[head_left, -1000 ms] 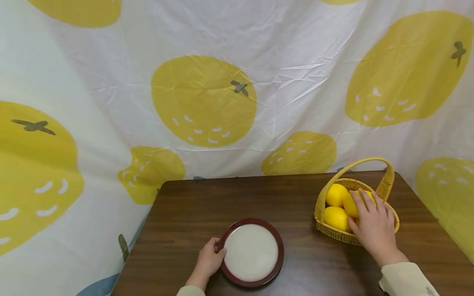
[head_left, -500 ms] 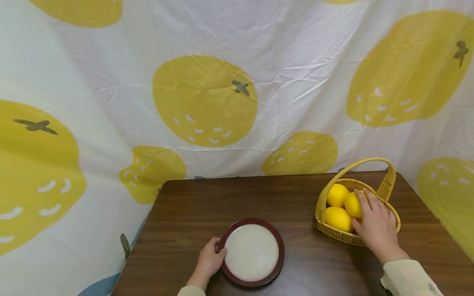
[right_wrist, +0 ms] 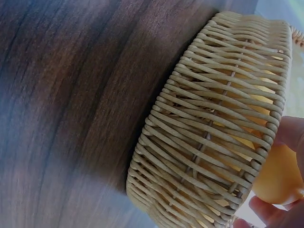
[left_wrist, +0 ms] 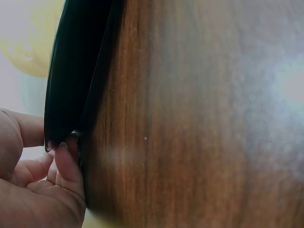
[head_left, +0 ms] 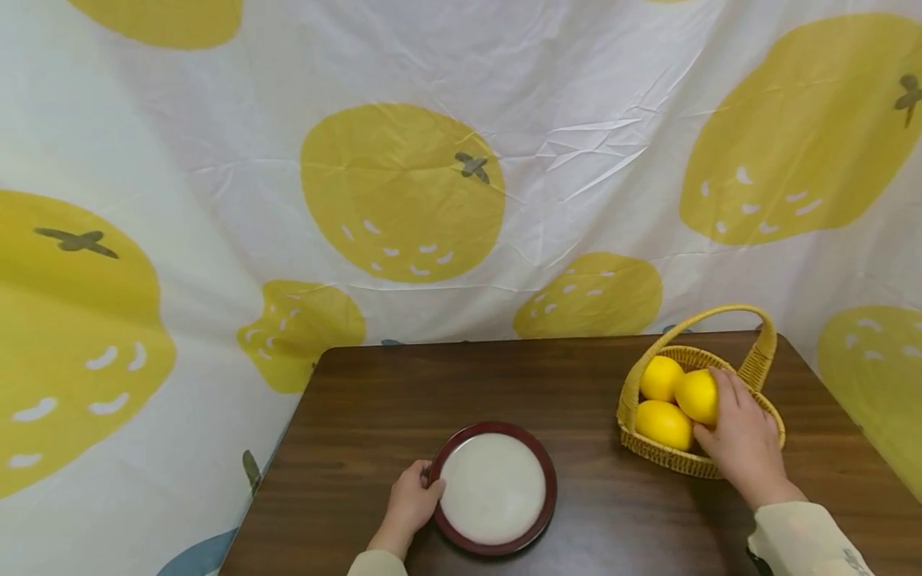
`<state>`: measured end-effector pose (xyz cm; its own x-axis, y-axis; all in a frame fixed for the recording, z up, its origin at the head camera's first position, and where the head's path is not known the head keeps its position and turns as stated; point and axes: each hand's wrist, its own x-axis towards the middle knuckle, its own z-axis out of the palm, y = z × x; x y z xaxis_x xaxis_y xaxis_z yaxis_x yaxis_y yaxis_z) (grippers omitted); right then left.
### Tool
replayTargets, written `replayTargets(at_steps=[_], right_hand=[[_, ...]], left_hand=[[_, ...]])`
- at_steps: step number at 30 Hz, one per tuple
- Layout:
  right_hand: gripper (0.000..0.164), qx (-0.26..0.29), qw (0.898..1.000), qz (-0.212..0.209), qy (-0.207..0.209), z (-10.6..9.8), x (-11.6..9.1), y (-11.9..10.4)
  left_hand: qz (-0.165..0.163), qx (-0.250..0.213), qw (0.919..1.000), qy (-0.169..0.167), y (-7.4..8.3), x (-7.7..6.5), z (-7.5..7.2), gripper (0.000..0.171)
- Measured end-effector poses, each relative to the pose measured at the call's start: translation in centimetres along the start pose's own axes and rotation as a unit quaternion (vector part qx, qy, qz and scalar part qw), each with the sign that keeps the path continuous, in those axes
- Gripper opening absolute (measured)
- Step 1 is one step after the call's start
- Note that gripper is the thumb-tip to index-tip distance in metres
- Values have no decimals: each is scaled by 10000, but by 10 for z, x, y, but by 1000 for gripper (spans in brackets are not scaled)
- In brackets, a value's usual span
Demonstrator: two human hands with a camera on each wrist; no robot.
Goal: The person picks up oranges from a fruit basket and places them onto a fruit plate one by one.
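My left hand [head_left: 414, 506] pinches the left rim of a round plate [head_left: 549, 490], cream in the middle with a dark red border. In the left wrist view, the plate's dark underside [left_wrist: 78, 66] shows, with fingers [left_wrist: 69, 171] curled under its edge. At the right, a wicker basket [head_left: 651, 458] with a tall arched handle holds yellow lemons [head_left: 661, 426]. My right hand [head_left: 747, 440] reaches over its near right rim. In the right wrist view, thumb and fingers hold a lemon [right_wrist: 279, 178] at the rim. The palm hides part of the basket's contents.
Both things are on a dark brown wooden table [head_left: 403, 392]. Behind it hangs a white cloth [head_left: 555, 200] printed with large yellow fruit. The basket's handle [head_left: 763, 344] arches up beyond the right hand.
My right hand has shifted slightly right over the basket, uncovering more of the upper lemon. The left hand keeps its hold on the plate. The head view has turned slightly.
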<state>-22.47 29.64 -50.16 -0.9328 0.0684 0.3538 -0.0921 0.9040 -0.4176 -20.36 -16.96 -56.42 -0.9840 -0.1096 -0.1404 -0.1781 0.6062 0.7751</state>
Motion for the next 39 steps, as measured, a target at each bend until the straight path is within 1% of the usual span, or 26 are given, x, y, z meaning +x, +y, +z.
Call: replayTargets(at_steps=[4, 9, 11, 18, 25, 29, 33, 36, 39], right_hand=[[93, 265, 9996, -34, 53, 0, 0, 4], [93, 555, 9985, -28, 32, 0, -1, 7], [92, 620, 9981, -26, 45, 0, -2, 8], [88, 571, 9981, -66, 233, -3, -2, 6], [88, 627, 9974, 38, 346, -5, -6, 2], [87, 725, 9964, 21, 428, -7, -7, -3], [86, 807, 9956, 16, 477, -10, -8, -10], [85, 821, 9955, 78, 463, -13, -9, -16], [85, 821, 9955, 137, 456, -15, -11, -20]], left_hand=[[-30, -39, 10000, -21, 0, 1, 1, 32], [107, -24, 9999, 8, -1, 0, 3, 32], [103, -47, 9999, -3, -2, 0, 4, 31], [37, -34, 10000, -17, -2, -1, 4, 31], [119, 0, 9999, -87, -1, 3, 3, 33], [159, 64, 9998, -63, 0, 3, 2, 33], [119, 106, 9999, -44, 0, 2, 1, 33], [50, 84, 9999, -53, -1, 2, 0, 32], [61, 89, 9999, -45, -1, 2, 0, 32]])
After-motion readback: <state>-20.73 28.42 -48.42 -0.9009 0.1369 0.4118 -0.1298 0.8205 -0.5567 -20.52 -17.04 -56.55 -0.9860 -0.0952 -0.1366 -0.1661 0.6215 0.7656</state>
